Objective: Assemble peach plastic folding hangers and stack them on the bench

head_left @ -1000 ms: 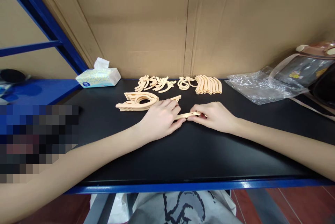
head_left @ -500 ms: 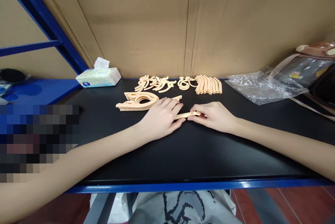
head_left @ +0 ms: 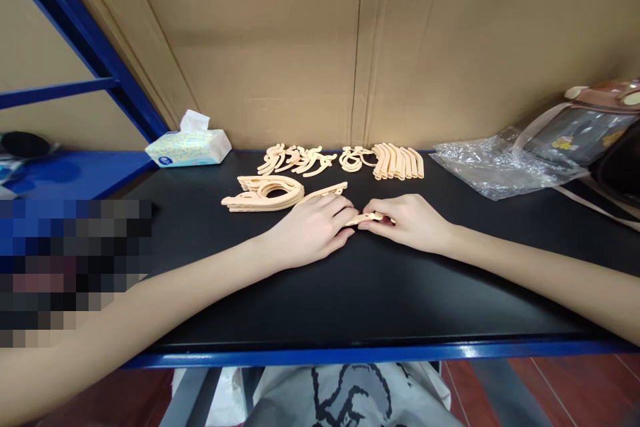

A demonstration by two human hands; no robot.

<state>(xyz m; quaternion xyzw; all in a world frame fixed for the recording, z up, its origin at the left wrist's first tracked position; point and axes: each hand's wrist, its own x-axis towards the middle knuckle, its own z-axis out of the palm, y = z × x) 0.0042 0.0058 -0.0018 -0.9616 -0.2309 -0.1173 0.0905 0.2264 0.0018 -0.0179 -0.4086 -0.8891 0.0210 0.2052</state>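
Observation:
Between my hands is a beige plastic folding-hanger part (head_left: 359, 218), held low over the black table. My left hand (head_left: 317, 226) is closed round its left portion and hides much of it. At the other end, the fingertips of my right hand (head_left: 407, 222) pinch the part. Just behind my left hand lies another beige hanger arm (head_left: 336, 188), partly covered by the fingers. To its left sits a stack of folded hangers (head_left: 263, 195). Further back are a loose pile of curved hanger pieces (head_left: 300, 159), several hooks (head_left: 351, 159) and a row of hanger arms (head_left: 399, 160).
A tissue pack (head_left: 189, 147) stands at the back left near a blue metal frame (head_left: 107, 77). On the right lie a clear plastic bag (head_left: 495, 164) and a strapped bottle (head_left: 585, 124). Cardboard (head_left: 280, 47) walls off the back; the table (head_left: 380, 300) has a blue front edge.
My left hand has slid right along the hanger part, closer to my right hand, so less of the part shows between them. My right hand has barely moved.

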